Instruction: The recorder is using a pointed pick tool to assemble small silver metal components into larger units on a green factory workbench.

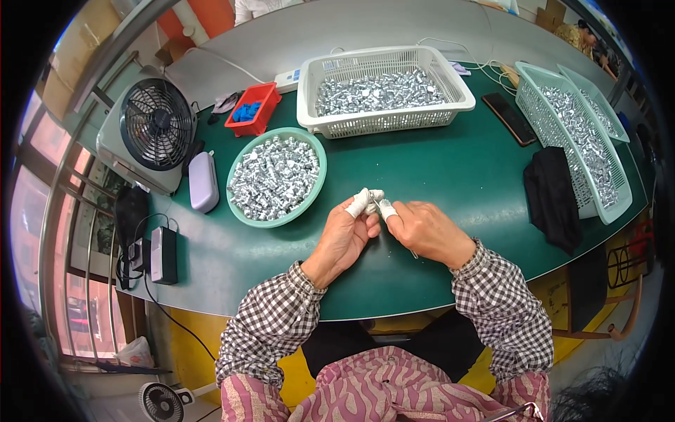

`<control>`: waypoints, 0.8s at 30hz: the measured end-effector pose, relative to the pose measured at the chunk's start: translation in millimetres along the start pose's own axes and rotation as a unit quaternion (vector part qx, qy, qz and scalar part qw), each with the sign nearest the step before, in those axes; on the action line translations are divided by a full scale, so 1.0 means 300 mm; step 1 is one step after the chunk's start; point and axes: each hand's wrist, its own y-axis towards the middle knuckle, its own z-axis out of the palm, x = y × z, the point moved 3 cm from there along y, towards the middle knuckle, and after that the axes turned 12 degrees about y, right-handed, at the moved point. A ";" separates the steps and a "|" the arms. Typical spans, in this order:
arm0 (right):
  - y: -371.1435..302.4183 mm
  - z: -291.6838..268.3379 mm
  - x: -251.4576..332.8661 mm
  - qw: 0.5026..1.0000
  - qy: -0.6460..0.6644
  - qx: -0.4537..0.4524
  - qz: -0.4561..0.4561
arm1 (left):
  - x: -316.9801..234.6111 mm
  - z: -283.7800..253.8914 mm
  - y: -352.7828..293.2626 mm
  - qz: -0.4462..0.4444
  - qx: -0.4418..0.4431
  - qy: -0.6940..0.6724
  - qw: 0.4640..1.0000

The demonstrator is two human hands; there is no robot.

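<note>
A small metal piece [377, 200], mostly hidden by wrapped fingertips, is held above the tabletop [429, 158], midway between its left and right edges. The left hand [346, 235] pinches it; the right hand [429, 231] grips a thin tool [414, 254]. A green bowl [271, 224] of metal parts [274, 176] sits leftward, a white basket [394, 124] near the far edge, pale green baskets [619, 208] along the right edge.

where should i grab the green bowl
Probably the rim of the green bowl, left and right sides, from the near side: the round lip shows all around the metal parts, and opposed grips should keep it level. The red bin stands close at its far side.
</note>
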 end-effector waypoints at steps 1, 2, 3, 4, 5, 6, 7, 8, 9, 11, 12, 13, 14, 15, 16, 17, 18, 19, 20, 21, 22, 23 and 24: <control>-0.002 -0.004 0.001 1.000 0.020 -0.012 0.002 | -0.003 0.003 -0.004 0.000 0.000 0.000 1.000; -0.006 -0.008 0.003 0.999 0.039 -0.023 0.004 | -0.007 0.011 -0.010 -0.001 0.013 0.001 1.000; -0.007 -0.013 0.005 0.998 0.058 -0.035 0.007 | -0.012 0.019 -0.016 -0.002 0.026 0.001 1.000; -0.003 -0.013 0.009 0.998 0.058 -0.034 0.008 | -0.013 0.024 -0.019 -0.003 0.039 0.001 0.999; 0.003 -0.013 -0.007 0.961 0.240 -0.061 0.121 | -0.012 0.024 -0.018 -0.004 0.039 0.001 0.999; 0.004 -0.004 -0.022 0.879 0.410 -0.086 0.229 | -0.012 0.025 -0.015 -0.001 0.044 -0.005 0.999; 0.000 0.012 -0.033 0.754 0.561 -0.105 0.324 | -0.015 0.026 -0.014 0.004 0.047 -0.010 0.999; 0.003 0.012 -0.036 0.754 0.562 -0.104 0.323 | -0.017 0.028 -0.013 0.010 0.050 -0.015 0.999; 0.002 0.014 -0.041 0.715 0.604 -0.112 0.333 | -0.018 0.028 -0.012 0.010 0.049 -0.015 0.999; 0.000 0.022 -0.049 0.629 0.682 -0.127 0.349 | -0.017 0.024 -0.009 0.006 0.030 -0.014 0.999; -0.001 0.025 -0.051 0.629 0.682 -0.127 0.350 | -0.015 0.022 -0.007 0.003 0.022 -0.013 1.000; -0.003 0.027 -0.055 0.637 0.672 -0.131 0.355 | -0.014 0.020 -0.005 0.003 0.022 -0.014 1.000; -0.004 0.029 -0.058 0.644 0.661 -0.135 0.361 | -0.011 0.017 -0.003 0.000 0.018 -0.012 1.000; -0.006 0.029 -0.060 0.650 0.651 -0.138 0.366 | -0.009 0.013 -0.001 -0.002 0.015 -0.011 1.000; -0.009 0.028 -0.057 0.650 0.650 -0.139 0.367 | -0.006 0.011 0.001 -0.005 0.012 -0.010 1.000; -0.006 0.021 -0.049 0.708 0.601 -0.124 0.348 | -0.008 0.009 0.000 -0.004 0.011 -0.010 1.000; -0.004 0.015 -0.039 0.762 0.549 -0.110 0.327 | -0.008 0.007 0.000 -0.007 0.013 -0.012 1.000; 0.000 0.010 -0.033 0.810 0.492 -0.094 0.304 | -0.009 0.006 -0.001 -0.010 0.016 -0.015 1.000; -0.001 0.010 -0.034 0.810 0.492 -0.094 0.304 | -0.010 0.004 -0.001 -0.014 0.019 -0.018 1.000; 0.002 0.003 -0.029 0.875 0.405 -0.075 0.252 | -0.011 0.002 -0.002 -0.013 0.018 -0.018 1.000; 0.004 -0.004 -0.022 0.928 0.312 -0.055 0.198 | -0.011 0.001 -0.002 -0.014 0.021 -0.016 1.000; 0.005 -0.008 -0.014 0.966 0.214 -0.034 0.139 | -0.012 -0.001 -0.003 -0.014 0.023 -0.015 1.000; 0.001 -0.011 -0.017 0.966 0.215 -0.033 0.139 | -0.013 -0.002 -0.003 -0.014 0.025 -0.014 0.999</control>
